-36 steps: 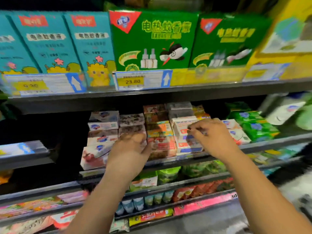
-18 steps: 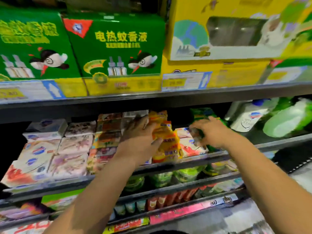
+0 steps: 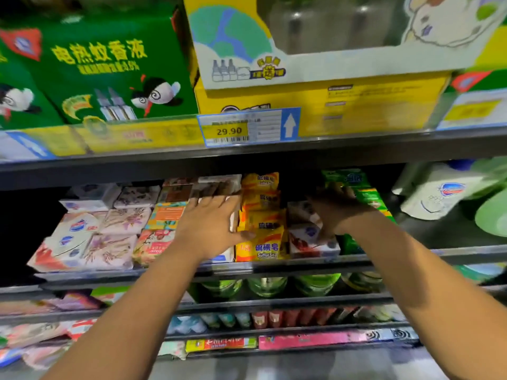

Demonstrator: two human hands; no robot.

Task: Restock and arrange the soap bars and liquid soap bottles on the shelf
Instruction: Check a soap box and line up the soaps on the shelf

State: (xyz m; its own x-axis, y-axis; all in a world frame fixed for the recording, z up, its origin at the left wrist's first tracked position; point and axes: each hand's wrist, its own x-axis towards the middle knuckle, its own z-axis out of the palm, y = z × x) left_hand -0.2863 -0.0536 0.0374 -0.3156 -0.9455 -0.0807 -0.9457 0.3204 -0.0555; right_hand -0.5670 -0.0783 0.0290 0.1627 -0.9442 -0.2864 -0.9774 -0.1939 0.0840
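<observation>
Soap bars fill the middle shelf (image 3: 274, 266): white boxes (image 3: 74, 237), floral boxes (image 3: 120, 223), orange boxes (image 3: 164, 215), yellow sulfur soap packs (image 3: 260, 245), white-and-red boxes (image 3: 307, 242) and green packs (image 3: 367, 196). My left hand (image 3: 211, 226) lies flat with straight fingers on a white box stack, its thumb against the yellow packs. My right hand (image 3: 337, 212) reaches over the white-and-red boxes beside the green packs, fingers over the top and thumb at the front. White liquid soap bottles (image 3: 439, 193) lie tilted at the right.
The shelf above holds green boxes (image 3: 109, 72) and a yellow box (image 3: 329, 105) behind a 29.90 price tag (image 3: 247, 127). It overhangs the soap row closely. Green bottles (image 3: 269, 286) and small packets sit on the lower shelves. A green refill pouch (image 3: 493, 215) is at the far right.
The view has shifted right and closer. My left hand moved from the left boxes onto the stack beside the yellow packs. My right hand moved right, onto the white-and-red boxes.
</observation>
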